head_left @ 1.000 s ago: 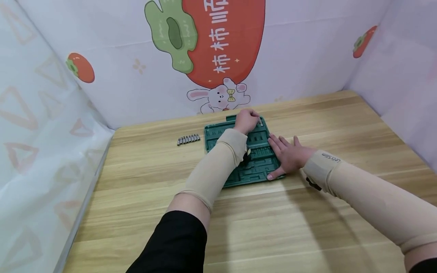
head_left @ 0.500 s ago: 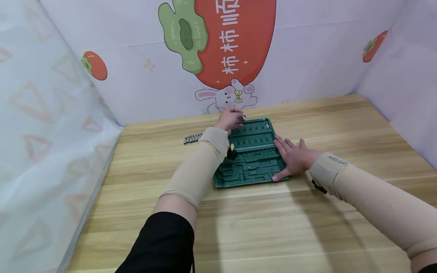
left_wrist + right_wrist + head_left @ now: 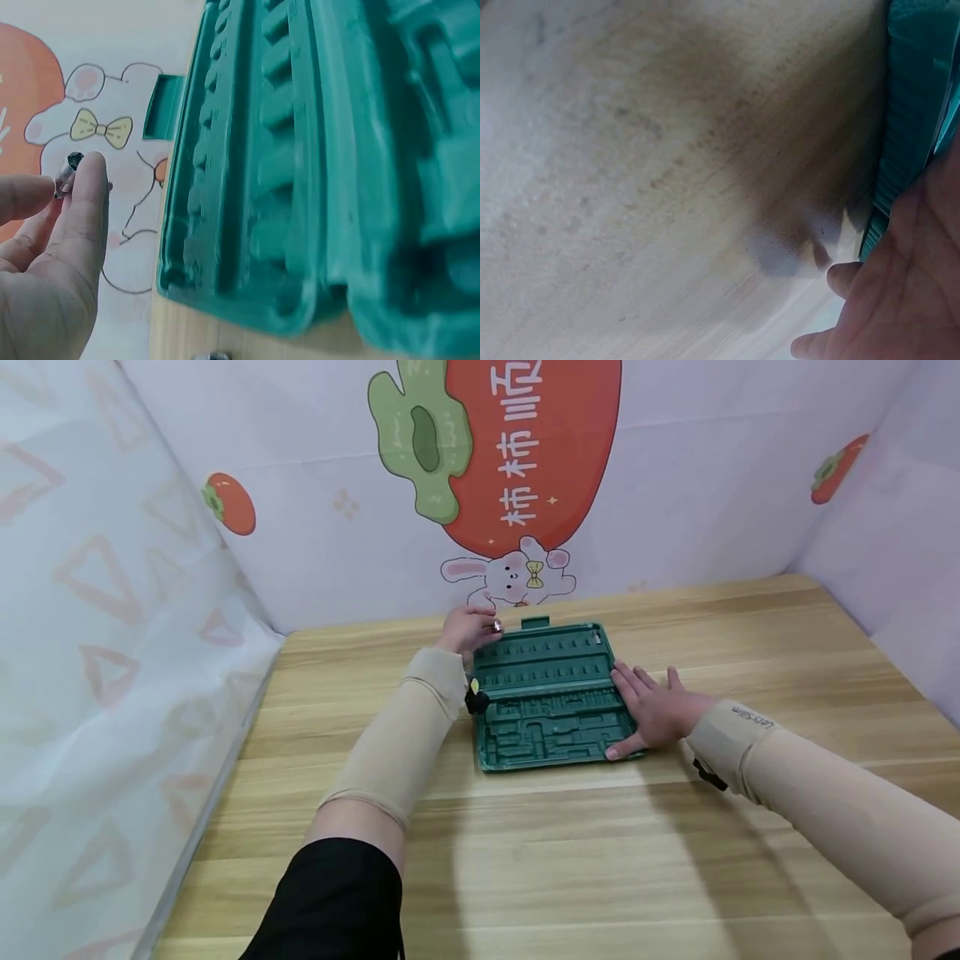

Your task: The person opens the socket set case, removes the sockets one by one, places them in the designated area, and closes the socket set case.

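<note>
My left hand (image 3: 467, 631) is at the upper left corner of a flat green tool case (image 3: 555, 692), which lies unfolded on the table. In the left wrist view its thumb and fingers pinch a small silver socket (image 3: 67, 174), clear of the case. Another silver socket (image 3: 597, 637) sits in the case's upper right corner slot. My right hand (image 3: 658, 714) has its fingers spread and rests against the case's right edge, the thumb on the lower right corner. Part of one more metal piece (image 3: 213, 356) shows below the case in the left wrist view.
The wooden table (image 3: 540, 852) extends around the case. A white printed cloth (image 3: 330, 543) hangs behind the table's back edge, with cloth at the left and right too. A green latch tab (image 3: 535, 622) juts from the case's far edge.
My left hand has moved left from the case's upper right corner to its upper left, carrying the socket. It now hides the socket row on the table. My right hand keeps its place.
</note>
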Motion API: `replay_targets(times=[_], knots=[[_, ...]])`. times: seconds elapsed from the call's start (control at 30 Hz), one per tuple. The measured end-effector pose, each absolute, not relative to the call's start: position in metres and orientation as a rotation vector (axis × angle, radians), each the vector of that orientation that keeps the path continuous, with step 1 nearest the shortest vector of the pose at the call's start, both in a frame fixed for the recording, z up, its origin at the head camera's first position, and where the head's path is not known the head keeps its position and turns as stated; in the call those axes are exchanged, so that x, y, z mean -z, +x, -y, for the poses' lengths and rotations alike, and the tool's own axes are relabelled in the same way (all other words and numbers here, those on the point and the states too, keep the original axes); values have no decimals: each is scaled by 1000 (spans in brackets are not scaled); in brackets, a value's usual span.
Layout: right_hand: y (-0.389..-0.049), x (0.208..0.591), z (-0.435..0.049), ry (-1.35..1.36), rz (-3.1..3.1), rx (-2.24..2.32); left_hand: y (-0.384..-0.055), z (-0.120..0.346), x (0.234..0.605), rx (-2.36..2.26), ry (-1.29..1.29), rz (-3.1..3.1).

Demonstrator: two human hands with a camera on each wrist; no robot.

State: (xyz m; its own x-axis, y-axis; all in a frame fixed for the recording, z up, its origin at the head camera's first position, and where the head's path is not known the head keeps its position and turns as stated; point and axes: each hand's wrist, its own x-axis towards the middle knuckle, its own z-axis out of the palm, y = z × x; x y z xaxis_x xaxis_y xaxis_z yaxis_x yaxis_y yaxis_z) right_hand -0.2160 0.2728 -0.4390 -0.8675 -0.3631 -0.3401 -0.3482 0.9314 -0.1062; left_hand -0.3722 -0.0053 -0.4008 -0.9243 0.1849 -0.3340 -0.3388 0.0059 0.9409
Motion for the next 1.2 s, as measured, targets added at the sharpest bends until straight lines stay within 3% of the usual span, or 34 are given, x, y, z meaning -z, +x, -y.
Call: replay_targets(times=[0.87, 1.2], knots=[[-214, 442, -278, -509, -2725, 84, -366, 89, 407, -2071, -226, -1813], [-215, 438, -274, -530, -2719, 107, -354, 130, 394, -2033, -309, -1815]])
